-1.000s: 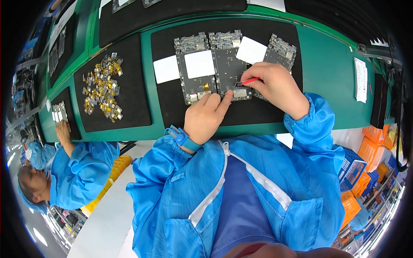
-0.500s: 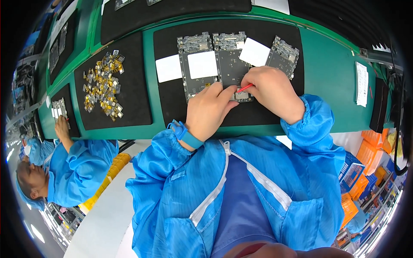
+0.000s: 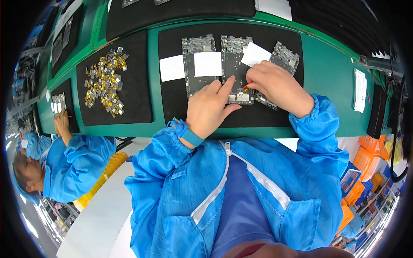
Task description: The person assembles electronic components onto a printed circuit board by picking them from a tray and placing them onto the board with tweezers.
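Three dark circuit boards lie side by side on a black mat. My left hand (image 3: pixel 209 105) rests over the lower part of the left board (image 3: pixel 196 82). Its index finger reaches onto the middle board (image 3: pixel 234 64), and its thumb is spread away beside that board's near end. My right hand (image 3: pixel 280 86) is closed on a thin red tool (image 3: pixel 246 87), its exact kind unclear. The tool's tip is at the middle board, near a small amber patch (image 3: pixel 246 90). The right board (image 3: pixel 285 57) lies slanted, partly hidden under my right hand.
White cards (image 3: pixel 207 64) overlap the boards. Left of the black mat (image 3: pixel 172 99), another mat (image 3: pixel 137 86) bears a pile of small silver-and-amber parts (image 3: pixel 105 81). A co-worker's hand (image 3: pixel 63 124) works at far left. A paper sheet (image 3: pixel 360 89) lies at right.
My left fingers have spread apart, the thumb moving off the middle board's near end. My right hand has shifted slightly right with the red tool, uncovering more of that board's lower part.
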Demonstrator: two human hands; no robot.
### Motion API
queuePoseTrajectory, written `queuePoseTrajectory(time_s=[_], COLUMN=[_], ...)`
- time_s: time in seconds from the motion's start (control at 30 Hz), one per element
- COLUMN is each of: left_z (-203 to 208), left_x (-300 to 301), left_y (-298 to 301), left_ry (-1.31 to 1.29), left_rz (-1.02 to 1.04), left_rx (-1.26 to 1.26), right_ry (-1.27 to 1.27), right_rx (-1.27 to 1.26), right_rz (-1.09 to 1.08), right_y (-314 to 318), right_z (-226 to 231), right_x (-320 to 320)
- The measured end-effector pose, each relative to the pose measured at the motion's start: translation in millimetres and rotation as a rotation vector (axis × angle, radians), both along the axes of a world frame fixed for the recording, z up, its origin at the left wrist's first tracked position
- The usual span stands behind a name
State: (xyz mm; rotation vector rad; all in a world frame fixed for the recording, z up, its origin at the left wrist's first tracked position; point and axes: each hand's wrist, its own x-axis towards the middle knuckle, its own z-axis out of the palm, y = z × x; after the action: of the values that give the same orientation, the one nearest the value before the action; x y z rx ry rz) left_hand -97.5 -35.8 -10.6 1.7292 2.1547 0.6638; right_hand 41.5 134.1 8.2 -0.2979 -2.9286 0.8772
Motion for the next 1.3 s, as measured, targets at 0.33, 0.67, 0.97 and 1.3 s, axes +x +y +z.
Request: queuePoseTrajectory(time_s=[0.33,0.67,0.97,1.3], left_z=[-7,18,25,19], left_x=[1,0,2,42], left_y=[-1,1,26,47], left_ry=[0.141,-0.194,-2.057,-1.954], left_rz=[-0.018,0.018,0.210,0.070], left_rx=[0.027,0.055,-0.267,-0.423], right_ry=[0.050,0.235,0.155,0.187], right_rx=[-0.132,-0.085,-0.585,-0.342], right_rz=[0.235,0.074,-0.441,-0.336], right_y=[11,14,-30,-30], right_z=[-11,-16,27,17], right_x=[-9,2,41,52])
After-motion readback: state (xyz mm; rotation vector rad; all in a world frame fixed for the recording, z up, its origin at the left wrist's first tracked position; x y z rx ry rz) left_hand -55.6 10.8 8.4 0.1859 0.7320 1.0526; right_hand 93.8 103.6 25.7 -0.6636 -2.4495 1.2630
